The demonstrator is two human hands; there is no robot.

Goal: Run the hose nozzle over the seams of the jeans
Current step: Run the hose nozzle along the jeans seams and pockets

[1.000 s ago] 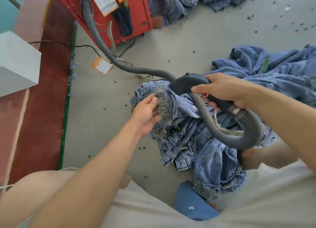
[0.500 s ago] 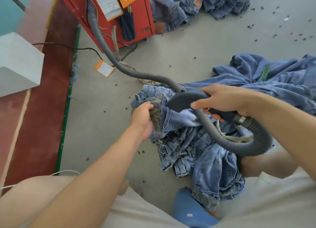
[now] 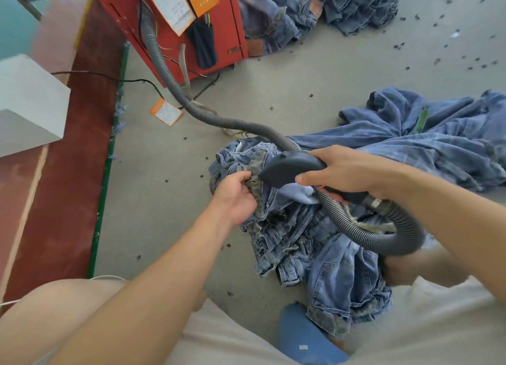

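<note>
Grip first: the left hand [image 3: 237, 198] pinches a worn, greyish folded seam edge [image 3: 257, 173] of the crumpled pair of light-blue denim jeans [image 3: 306, 238], thumb and fingers curled round the fabric and lifting it clear of the heap on the grey concrete floor [image 3: 175, 200]. Just to its right, the dark grey plastic hose nozzle [image 3: 284, 170] has its mouth touching or all but touching that seam. The right hand [image 3: 347, 173] is wrapped round the nozzle's handle, fingers curled over the top, with the ribbed grey flexible hose [image 3: 383, 238] looping below the wrist and running back to the red metal cabinet [image 3: 232, 22]

Judging by its slump, the denim is soft and limp, so a seam needs holding taut between pinch points or suction will likely drag cloth into the mouth. The nozzle looks rigid and light; the hose is springy and may tug, so a firm hold on the handle suits it
</note>
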